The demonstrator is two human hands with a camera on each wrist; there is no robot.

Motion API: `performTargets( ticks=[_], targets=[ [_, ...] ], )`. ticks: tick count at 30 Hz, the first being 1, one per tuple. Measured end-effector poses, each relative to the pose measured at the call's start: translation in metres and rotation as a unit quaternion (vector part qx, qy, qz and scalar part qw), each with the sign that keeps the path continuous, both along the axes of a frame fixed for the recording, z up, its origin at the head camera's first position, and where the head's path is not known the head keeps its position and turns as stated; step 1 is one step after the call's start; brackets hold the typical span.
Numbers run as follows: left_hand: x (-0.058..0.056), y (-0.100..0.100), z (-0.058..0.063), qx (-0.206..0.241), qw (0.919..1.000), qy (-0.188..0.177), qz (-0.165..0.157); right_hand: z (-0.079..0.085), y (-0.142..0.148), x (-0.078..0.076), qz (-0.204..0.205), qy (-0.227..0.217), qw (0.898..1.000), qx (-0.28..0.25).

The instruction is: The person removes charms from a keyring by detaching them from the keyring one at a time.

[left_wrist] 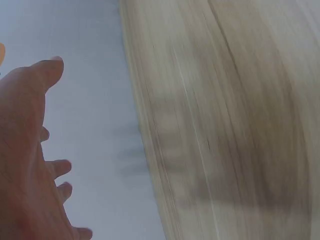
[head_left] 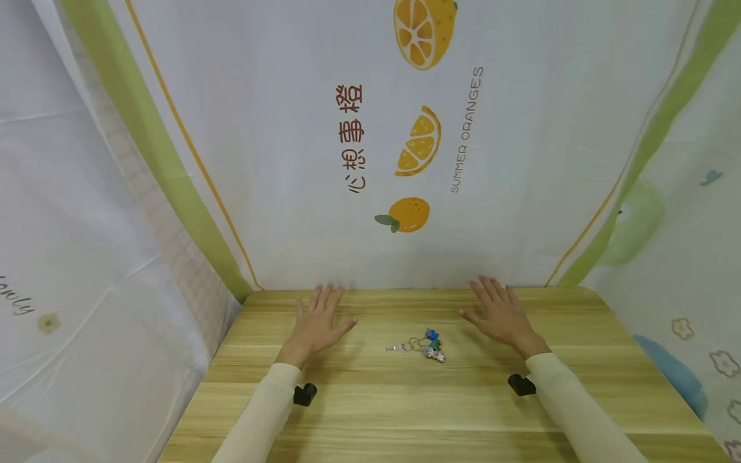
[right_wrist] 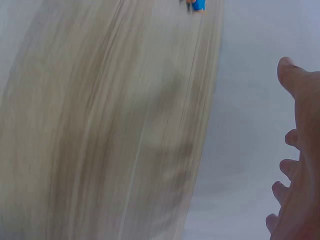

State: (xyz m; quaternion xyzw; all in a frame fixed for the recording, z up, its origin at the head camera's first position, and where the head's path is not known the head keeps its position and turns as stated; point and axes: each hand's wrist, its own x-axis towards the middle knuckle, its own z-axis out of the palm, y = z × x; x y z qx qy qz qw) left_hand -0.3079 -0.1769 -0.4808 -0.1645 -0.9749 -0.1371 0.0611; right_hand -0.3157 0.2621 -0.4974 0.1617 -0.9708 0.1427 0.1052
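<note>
A small key (head_left: 397, 348) on metal rings lies on the wooden table (head_left: 405, 405), between the two hands. Attached to it is a bunch of little charms (head_left: 434, 346) in blue, green and pink. To the left of the key, the left hand (head_left: 317, 325) has its fingers spread toward the far edge and holds nothing. Over on the right, the right hand (head_left: 502, 316) is spread the same way, its palm free of any object. In the right wrist view a bit of a blue charm (right_wrist: 198, 5) shows at the top.
A white cloth (head_left: 289, 161) printed with oranges hangs behind the table's far edge. More patterned cloth (head_left: 695, 289) hangs on the right, and pale cloth (head_left: 87, 257) on the left. Black wrist mounts (head_left: 305, 394) stick out inward from both sleeves.
</note>
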Motion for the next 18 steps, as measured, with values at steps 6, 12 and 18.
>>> performTargets(
  ticks=[6, 12, 18],
  targets=[
    [0.006, 0.011, -0.006, 0.03, 0.9988, 0.015, -0.036, 0.0, -0.017, 0.003, 0.03, 0.043, 0.998, -0.018],
    [0.015, 0.035, -0.015, 0.065, 0.9926, 0.067, -0.077, -0.002, -0.043, 0.011, 0.058, 0.083, 0.994, -0.04],
    [0.024, 0.065, -0.023, 0.084, 0.9871, 0.077, -0.113, -0.008, -0.073, 0.022, 0.085, 0.081, 0.99, -0.077]
  ],
)
